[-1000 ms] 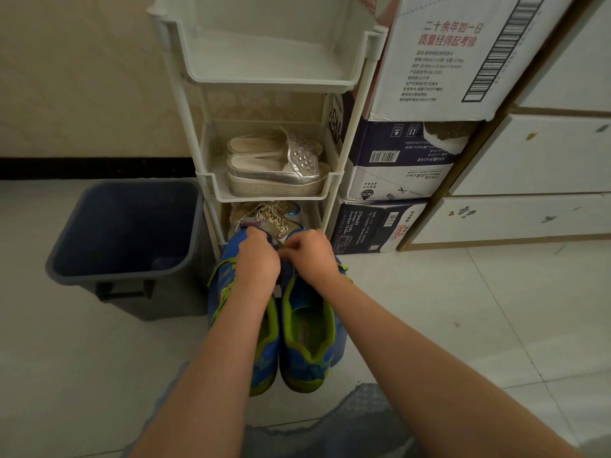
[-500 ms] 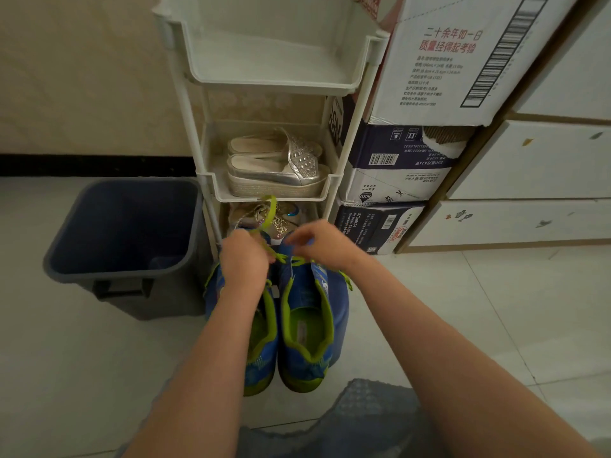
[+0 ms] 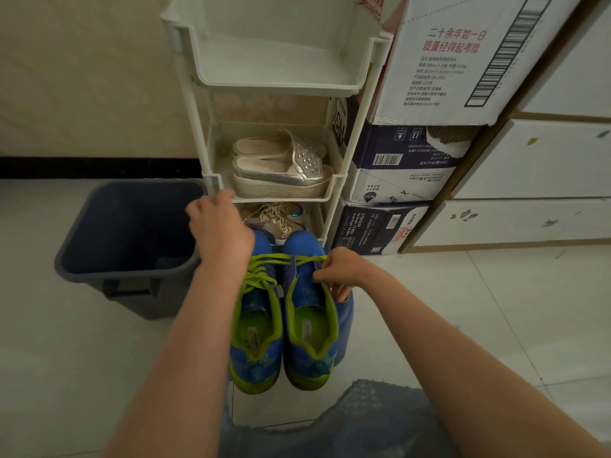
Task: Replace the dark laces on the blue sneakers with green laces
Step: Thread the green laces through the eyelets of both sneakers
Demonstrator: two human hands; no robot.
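Two blue sneakers with green lining stand side by side on the floor, toes toward the rack: the left sneaker (image 3: pixel 256 328) and the right sneaker (image 3: pixel 310 328). A green lace (image 3: pixel 284 259) runs taut across both shoes near the toes, and more green lacing zigzags over the left shoe's tongue. My left hand (image 3: pixel 221 229) hovers over the left shoe's toe with fingers curled, and the lace comes out from under it. My right hand (image 3: pixel 340 272) pinches the lace's other end at the right shoe's outer side. No dark lace shows.
A dark grey bin (image 3: pixel 99 269) stands open at the left. Behind the sneakers, a white plastic rack (image 3: pixel 340 180) holds silver sandals (image 3: pixel 281 170) and glittery shoes (image 3: pixel 277 219). Stacked cardboard boxes (image 3: pixel 396 180) and white drawers (image 3: pixel 529 160) fill the right.
My hands have drawn apart: the left rose toward the rack, the right dropped to the right shoe's side. The green lace now stretches between them.
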